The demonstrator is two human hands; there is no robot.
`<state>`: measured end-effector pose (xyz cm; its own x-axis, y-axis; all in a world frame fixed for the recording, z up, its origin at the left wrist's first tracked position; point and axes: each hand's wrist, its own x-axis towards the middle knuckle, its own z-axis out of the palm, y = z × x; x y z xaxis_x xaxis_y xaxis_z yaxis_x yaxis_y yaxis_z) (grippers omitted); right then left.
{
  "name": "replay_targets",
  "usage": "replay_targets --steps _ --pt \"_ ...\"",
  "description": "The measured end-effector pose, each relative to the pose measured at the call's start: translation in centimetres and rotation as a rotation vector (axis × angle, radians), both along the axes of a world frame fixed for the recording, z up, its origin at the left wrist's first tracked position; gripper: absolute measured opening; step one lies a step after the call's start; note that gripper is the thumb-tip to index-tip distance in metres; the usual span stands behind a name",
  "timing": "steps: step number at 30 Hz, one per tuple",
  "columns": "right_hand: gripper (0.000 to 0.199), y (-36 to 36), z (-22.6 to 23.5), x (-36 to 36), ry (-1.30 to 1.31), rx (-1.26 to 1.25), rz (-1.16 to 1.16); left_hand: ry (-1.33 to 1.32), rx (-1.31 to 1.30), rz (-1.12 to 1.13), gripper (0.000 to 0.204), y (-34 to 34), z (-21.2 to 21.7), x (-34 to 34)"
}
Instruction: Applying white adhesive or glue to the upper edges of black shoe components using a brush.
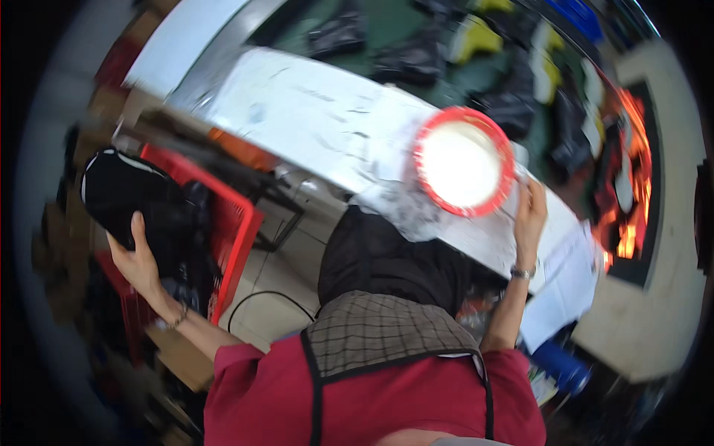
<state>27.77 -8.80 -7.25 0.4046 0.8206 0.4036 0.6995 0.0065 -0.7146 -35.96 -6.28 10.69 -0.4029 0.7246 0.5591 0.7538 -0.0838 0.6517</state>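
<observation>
My left hand is raised at the left and grips a black shoe-like item with a white trim, held over a red crate. My right hand reaches to the right, fingers stretched out flat on the edge of a white worktable. It lies just beside a round, brightly lit thing with a red rim. Whether the fingers touch that rim is lost in blur. I wear a red top and a checked apron.
A green belt behind the table carries several black and yellow items. White sheets hang off the table's right end above a blue container. More dark items fill the red crate. A black cable loops on the pale floor.
</observation>
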Motion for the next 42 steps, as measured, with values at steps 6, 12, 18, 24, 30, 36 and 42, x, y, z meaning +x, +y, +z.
replay_targets --steps 6,12,18,24,30,36,42 --pt "0.016 -0.7 7.8 -3.0 -0.219 -0.264 -0.032 -0.273 -0.505 -0.608 0.048 8.6 -4.7 12.5" --pt "0.014 -0.8 7.5 -2.6 -0.596 -0.277 0.078 -0.459 -0.874 -1.174 0.051 11.3 -4.4 24.1" --pt "0.016 -0.5 11.5 -2.6 0.034 -0.009 0.158 -0.415 -1.102 -1.324 0.06 12.0 -3.3 26.2" --pt "0.015 1.5 12.4 -2.7 -0.221 0.176 0.262 -0.316 -1.162 -1.443 0.059 12.0 -1.4 27.9" --pt "0.016 0.7 11.5 -4.6 -0.155 0.261 0.194 -0.504 -0.98 -1.347 0.054 12.5 -1.8 26.5" --pt "0.015 1.3 11.4 -4.2 -0.095 0.21 0.243 -0.379 -1.058 -1.431 0.051 12.6 -1.5 26.0" --pt "0.014 4.0 12.5 -4.4 -0.148 0.241 0.346 -0.242 -1.226 -1.537 0.058 13.1 -2.3 25.9"
